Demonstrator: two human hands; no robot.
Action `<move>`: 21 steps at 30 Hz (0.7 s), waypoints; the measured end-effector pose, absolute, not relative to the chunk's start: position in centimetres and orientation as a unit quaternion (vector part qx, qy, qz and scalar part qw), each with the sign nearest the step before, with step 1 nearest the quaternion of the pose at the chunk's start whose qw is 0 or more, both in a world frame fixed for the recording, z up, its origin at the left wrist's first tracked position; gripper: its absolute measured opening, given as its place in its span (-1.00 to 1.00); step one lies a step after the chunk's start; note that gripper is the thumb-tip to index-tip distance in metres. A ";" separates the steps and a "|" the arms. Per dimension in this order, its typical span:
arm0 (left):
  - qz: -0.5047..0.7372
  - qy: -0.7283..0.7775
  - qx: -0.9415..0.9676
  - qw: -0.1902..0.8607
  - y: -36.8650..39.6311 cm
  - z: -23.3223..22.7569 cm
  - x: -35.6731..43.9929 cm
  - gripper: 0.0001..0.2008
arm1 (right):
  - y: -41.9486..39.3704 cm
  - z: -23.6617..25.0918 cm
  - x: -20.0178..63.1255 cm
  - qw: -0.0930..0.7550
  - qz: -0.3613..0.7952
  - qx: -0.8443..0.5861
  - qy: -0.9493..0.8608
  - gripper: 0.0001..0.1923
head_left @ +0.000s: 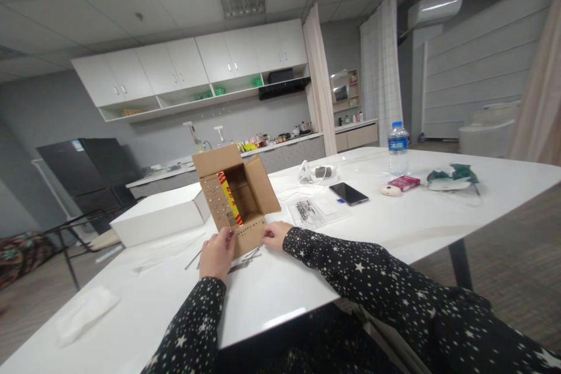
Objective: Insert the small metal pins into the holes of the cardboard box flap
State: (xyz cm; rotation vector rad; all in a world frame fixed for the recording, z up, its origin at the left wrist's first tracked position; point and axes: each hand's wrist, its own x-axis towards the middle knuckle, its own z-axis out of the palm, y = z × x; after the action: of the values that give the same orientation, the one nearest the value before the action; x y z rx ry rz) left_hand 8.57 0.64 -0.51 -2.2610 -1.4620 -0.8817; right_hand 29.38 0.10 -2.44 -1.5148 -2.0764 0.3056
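Note:
An open cardboard box stands tilted on the white table, its flaps spread. Rows of small holes run across the front flap, and the left flap bears several shiny metal dots and yellow-red tape. My left hand is closed at the left edge of the front flap. At the flap's right edge, my right hand pinches with thumb and fingers; its fingertips are partly hidden. Several long thin metal nails lie on the table between my hands and under the flap.
Left of the cardboard box sits a white box. To the right are a plastic bag of dark metal pieces, a phone, a pink box and a water bottle. Crumpled white plastic lies near the left edge.

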 end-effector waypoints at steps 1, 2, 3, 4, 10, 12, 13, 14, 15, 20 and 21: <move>-0.303 -0.510 -0.789 0.159 0.7 -0.6 8.6 -0.78 | 0.2 -2.6 29.3 0.273 0.109 -0.562 -0.773 -0.75; -0.298 -0.510 -0.790 0.163 0.8 -0.6 8.6 -0.77 | 0.3 -2.7 29.3 0.272 0.105 -0.562 -0.774 -0.75; -0.294 -0.511 -0.790 0.167 0.9 -0.7 8.6 -0.76 | 0.4 -2.8 29.3 0.273 0.101 -0.562 -0.774 -0.75; -0.290 -0.511 -0.790 0.172 0.9 -0.7 8.6 -0.76 | 0.4 -2.9 29.3 0.274 0.099 -0.561 -0.775 -0.74; -0.270 -0.513 -0.789 0.205 0.8 -0.7 8.9 -0.72 | 0.3 -2.7 29.3 0.274 0.100 -0.563 -0.773 -0.74; -0.264 -0.513 -0.789 0.213 0.8 -0.7 8.9 -0.72 | 0.1 -2.5 29.3 0.272 0.102 -0.563 -0.774 -0.75; -0.261 -0.512 -0.789 0.215 0.8 -0.7 8.9 -0.73 | 0.0 -2.4 29.3 0.270 0.105 -0.563 -0.774 -0.75; -0.259 -0.512 -0.790 0.217 0.7 -0.7 9.0 -0.73 | 0.0 -2.4 29.3 0.270 0.107 -0.564 -0.773 -0.75; -0.256 -0.512 -0.790 0.218 0.7 -0.6 9.0 -0.73 | -0.1 -2.3 29.3 0.270 0.108 -0.566 -0.772 -0.75; -0.247 -0.523 -0.781 0.234 0.4 -0.4 9.4 -0.70 | -0.1 -2.4 29.3 0.273 0.107 -0.564 -0.772 -0.76; -0.248 -0.524 -0.779 0.238 0.3 -0.3 9.5 -0.69 | 0.0 -2.4 29.3 0.273 0.107 -0.563 -0.773 -0.76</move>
State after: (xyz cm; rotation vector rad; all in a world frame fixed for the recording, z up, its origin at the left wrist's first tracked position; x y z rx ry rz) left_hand 9.46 0.33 -0.31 -2.1354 -1.4350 -0.6796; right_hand 29.30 -0.04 -2.38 -1.5140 -2.0789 0.2887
